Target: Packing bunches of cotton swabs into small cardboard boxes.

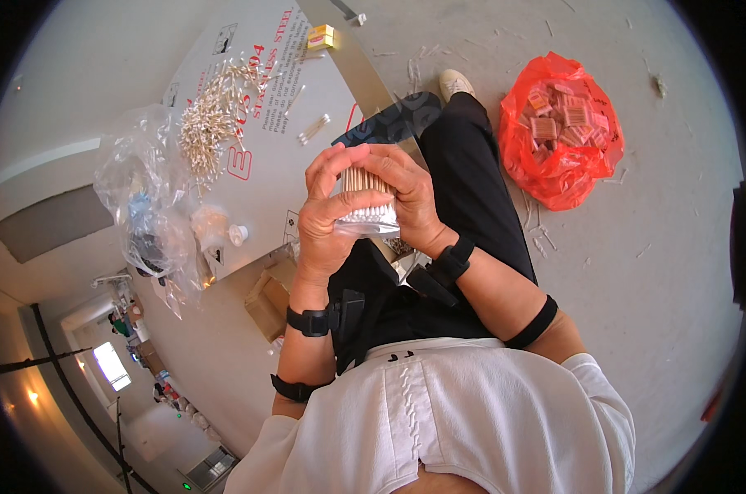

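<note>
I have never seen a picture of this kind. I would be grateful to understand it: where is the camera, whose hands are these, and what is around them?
There is no robot here. A wide, edge-bending camera on a person's head looks down, so you see that person's own left hand and right hand. Together they hold a clear packet of cotton swabs. Toward the left is a grey printed surface; on it lie a loose pile of swabs, a crumpled clear bag and a small yellow box. At right, an open red bag on the floor holds pinkish packs.
</note>
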`<state>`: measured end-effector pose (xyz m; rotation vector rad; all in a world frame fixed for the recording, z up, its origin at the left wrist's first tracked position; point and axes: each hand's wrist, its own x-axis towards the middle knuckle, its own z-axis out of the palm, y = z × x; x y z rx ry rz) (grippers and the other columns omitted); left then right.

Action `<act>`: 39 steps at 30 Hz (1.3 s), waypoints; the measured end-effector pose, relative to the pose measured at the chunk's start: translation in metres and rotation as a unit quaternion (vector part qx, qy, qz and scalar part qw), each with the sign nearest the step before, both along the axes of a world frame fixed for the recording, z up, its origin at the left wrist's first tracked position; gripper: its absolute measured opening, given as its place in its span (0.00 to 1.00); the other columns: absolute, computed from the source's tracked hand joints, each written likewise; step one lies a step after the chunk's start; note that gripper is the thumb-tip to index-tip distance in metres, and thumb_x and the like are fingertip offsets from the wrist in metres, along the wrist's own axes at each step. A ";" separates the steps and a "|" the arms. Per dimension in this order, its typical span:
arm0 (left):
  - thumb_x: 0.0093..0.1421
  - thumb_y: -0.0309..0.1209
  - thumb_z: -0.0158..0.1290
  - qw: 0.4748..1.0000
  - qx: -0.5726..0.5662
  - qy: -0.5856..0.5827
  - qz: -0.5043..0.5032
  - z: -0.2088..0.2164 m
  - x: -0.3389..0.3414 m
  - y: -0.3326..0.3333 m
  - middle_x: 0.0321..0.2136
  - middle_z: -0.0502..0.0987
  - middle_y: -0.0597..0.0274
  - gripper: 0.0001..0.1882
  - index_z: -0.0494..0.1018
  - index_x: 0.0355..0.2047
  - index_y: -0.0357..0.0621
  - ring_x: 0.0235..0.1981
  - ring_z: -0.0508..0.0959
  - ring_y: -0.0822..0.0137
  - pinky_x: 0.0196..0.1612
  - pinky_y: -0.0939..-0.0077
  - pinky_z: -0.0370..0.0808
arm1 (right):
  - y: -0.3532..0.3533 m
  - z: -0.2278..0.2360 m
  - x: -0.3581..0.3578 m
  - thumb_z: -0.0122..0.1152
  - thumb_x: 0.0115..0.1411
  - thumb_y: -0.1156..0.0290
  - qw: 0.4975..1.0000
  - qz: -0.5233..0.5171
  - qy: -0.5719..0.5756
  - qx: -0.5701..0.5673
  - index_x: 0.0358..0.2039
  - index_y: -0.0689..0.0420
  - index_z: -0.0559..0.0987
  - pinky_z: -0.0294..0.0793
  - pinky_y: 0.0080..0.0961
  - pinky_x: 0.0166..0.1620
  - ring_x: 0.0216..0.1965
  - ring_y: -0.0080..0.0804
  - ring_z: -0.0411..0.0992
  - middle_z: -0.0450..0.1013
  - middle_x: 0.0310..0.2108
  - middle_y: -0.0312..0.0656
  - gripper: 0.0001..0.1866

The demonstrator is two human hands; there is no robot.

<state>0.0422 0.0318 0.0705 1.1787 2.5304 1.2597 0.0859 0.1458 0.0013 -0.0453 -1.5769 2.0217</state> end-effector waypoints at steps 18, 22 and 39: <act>0.42 0.24 0.63 0.999 0.017 -0.047 -0.021 0.003 -0.004 -0.004 0.55 0.71 0.61 0.14 0.83 0.31 0.57 0.61 0.61 0.58 0.60 0.66 0.61 | 0.004 -0.003 0.000 0.67 0.49 0.78 0.997 0.019 0.007 0.071 0.44 0.60 0.77 0.73 0.25 0.47 0.43 0.37 0.73 0.73 0.43 0.45 0.20; 0.43 0.24 0.64 0.990 0.022 -0.134 0.029 0.003 -0.005 -0.006 0.51 0.74 0.61 0.15 0.82 0.34 0.50 0.60 0.62 0.59 0.59 0.66 0.63 | -0.003 -0.015 0.000 0.66 0.49 0.79 0.986 0.160 -0.029 0.042 0.42 0.62 0.78 0.72 0.24 0.46 0.40 0.30 0.74 0.76 0.37 0.42 0.16; 0.49 0.22 0.62 0.889 0.151 -0.390 0.188 -0.007 -0.002 -0.015 0.32 0.79 0.60 0.16 0.76 0.39 0.31 0.31 0.78 0.73 0.37 0.79 0.76 | -0.004 -0.015 -0.002 0.66 0.51 0.78 0.897 0.366 -0.163 -0.186 0.33 0.66 0.81 0.72 0.16 0.38 0.31 0.14 0.70 0.76 0.28 0.32 0.08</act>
